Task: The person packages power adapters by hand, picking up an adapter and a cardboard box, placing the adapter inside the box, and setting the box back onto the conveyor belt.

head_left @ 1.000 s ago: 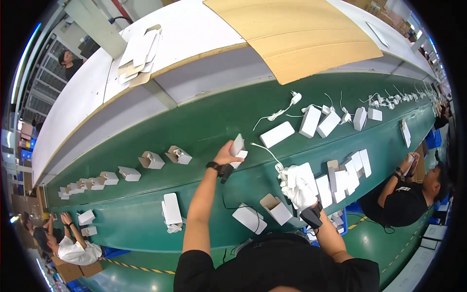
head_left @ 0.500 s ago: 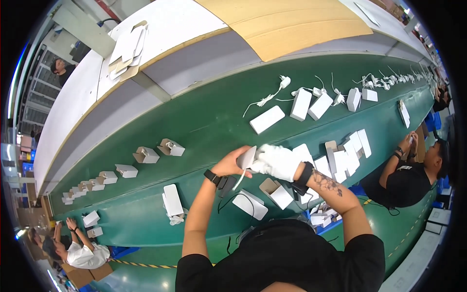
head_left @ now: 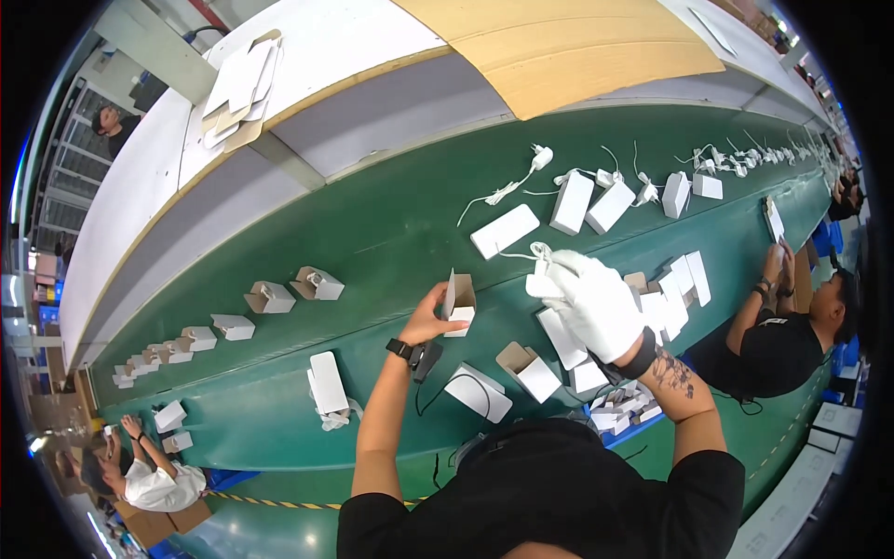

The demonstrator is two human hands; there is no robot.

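Observation:
My bare left hand (head_left: 430, 320) is closed round the side of a small white carton (head_left: 463, 321), its flap raised and its top open. To the right, my right hand (head_left: 589, 303), in a white glove, grips a white charging cable (head_left: 540, 250) that loops above the fingers, with a loose end trailing left. A pale blocky part shows by those fingertips, hard to tell from the glove. Just beyond lies a closed white box (head_left: 505, 231). Under the right hand are white boxes (head_left: 562, 337), partly hidden by it.
More white boxes (head_left: 610, 205) and corded chargers (head_left: 717, 160) line the green belt at the far right. Several opened cartons (head_left: 270, 298) stand to the left. An open box (head_left: 529, 371) lies near me. Co-workers (head_left: 782, 326) sit at both sides.
My hands, together at the carton before, are now apart. The right has moved right and lifted away with the cable; the left keeps the carton, now turned more upright with its opening showing.

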